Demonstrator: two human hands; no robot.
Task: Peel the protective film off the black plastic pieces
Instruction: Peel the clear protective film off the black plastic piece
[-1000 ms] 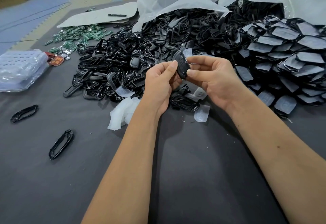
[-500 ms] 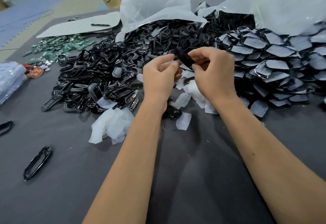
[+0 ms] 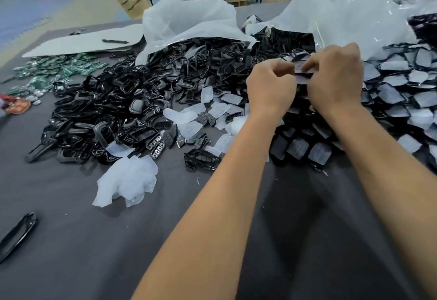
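Both hands have gone further out over the heaps since 0.5 s ago, and the black piece (image 3: 303,78) they work on now sits higher and further right in view. It's a flat black plastic piece, held in the air between the two hands, above the heap of film-covered pieces (image 3: 399,101). Left hand (image 3: 272,87) has fingers curled, gripping the piece's left end. Right hand (image 3: 335,80) is curled over the top, fingertips pinching at the pale film (image 3: 305,68) on its face; whether the film is lifted yet can't be told, too blurred. Below-left of the hands lie loose peeled films (image 3: 189,115) and a crumpled wad of film (image 3: 127,181) on the grey table (image 3: 94,240). Left: big heap of bare black frames (image 3: 106,110), w/ green circuit boards (image 3: 59,68) behind it. White plastic bags (image 3: 189,20) at the back.
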